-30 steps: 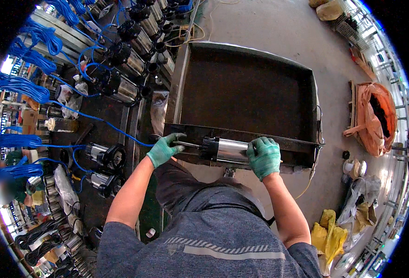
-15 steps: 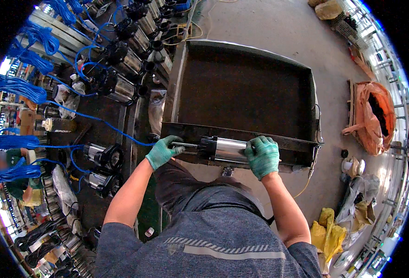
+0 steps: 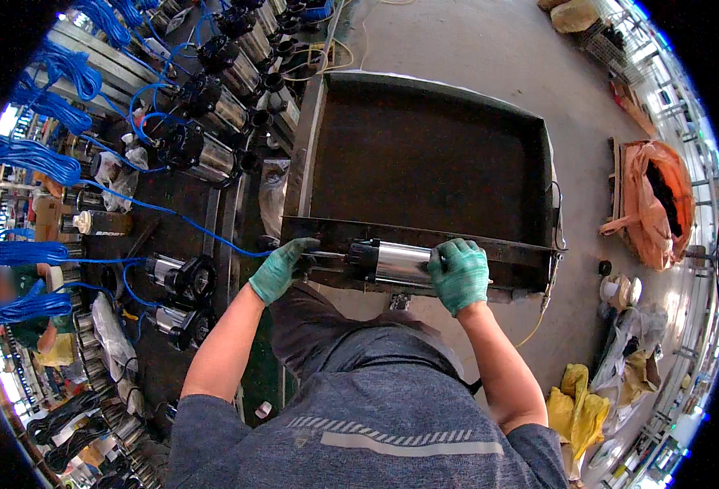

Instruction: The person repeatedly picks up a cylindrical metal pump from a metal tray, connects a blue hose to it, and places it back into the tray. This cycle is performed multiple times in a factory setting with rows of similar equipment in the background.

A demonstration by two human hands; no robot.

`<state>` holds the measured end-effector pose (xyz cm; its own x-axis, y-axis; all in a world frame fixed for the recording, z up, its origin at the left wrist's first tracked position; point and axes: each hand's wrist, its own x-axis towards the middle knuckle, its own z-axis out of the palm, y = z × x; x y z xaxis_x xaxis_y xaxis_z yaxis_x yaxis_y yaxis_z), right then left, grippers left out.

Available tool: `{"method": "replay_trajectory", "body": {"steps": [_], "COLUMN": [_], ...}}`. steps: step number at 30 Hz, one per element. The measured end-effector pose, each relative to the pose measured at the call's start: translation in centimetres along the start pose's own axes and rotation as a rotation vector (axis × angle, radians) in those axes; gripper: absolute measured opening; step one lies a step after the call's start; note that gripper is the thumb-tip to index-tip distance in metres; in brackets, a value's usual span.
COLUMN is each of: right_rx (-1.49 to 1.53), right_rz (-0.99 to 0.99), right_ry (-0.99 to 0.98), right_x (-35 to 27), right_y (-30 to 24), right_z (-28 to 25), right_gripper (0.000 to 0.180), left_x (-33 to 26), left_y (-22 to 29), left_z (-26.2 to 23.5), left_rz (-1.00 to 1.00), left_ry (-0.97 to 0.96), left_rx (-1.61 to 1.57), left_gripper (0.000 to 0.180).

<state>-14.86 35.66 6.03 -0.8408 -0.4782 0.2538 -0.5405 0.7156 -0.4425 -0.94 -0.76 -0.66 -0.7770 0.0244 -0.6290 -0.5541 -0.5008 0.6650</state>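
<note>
A shiny metal motor cylinder (image 3: 397,263) with a black end lies sideways on the near ledge of a dark metal tank. From its black end a thin metal shaft (image 3: 331,257) sticks out to the left. My left hand (image 3: 278,275), in a green glove, has its fingers curled at the shaft's outer end; the fingertips are partly hidden. A blue cable (image 3: 213,231) runs from the left to this hand. My right hand (image 3: 460,275), also gloved in green, is closed over the right end of the cylinder.
The deep rectangular tank (image 3: 548,163) stands in front of me. Several pump units with metal bodies (image 3: 208,159) and coiled blue cables (image 3: 37,159) crowd the left. An orange sack (image 3: 636,175) and a yellow bag (image 3: 575,411) lie at right. Another person (image 3: 29,330) is at far left.
My left hand has shifted slightly left and its fingers have curled in more at the shaft's end. The cylinder and my right hand have barely moved.
</note>
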Motion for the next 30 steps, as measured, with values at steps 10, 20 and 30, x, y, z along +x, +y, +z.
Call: {"method": "replay_trajectory", "body": {"steps": [10, 20, 30], "right_rx": [0.008, 0.001, 0.013], "right_rz": [0.007, -0.016, -0.029], "right_ry": [-0.027, -0.023, -0.057], "right_x": [0.1, 0.0, 0.1], "right_y": [-0.1, 0.3, 0.2], "right_z": [-0.2, 0.1, -0.6], "right_gripper": [0.010, 0.010, 0.011], "left_x": [-0.4, 1.0, 0.6], "left_y": [1.9, 4.6, 0.4], "left_z": [2.0, -0.6, -0.4], "left_rz": [0.012, -0.129, 0.505], "left_ry": [-0.043, -0.218, 0.165], "left_rx": [-0.034, 0.559, 1.524], "left_gripper": [0.040, 0.045, 0.029]}}
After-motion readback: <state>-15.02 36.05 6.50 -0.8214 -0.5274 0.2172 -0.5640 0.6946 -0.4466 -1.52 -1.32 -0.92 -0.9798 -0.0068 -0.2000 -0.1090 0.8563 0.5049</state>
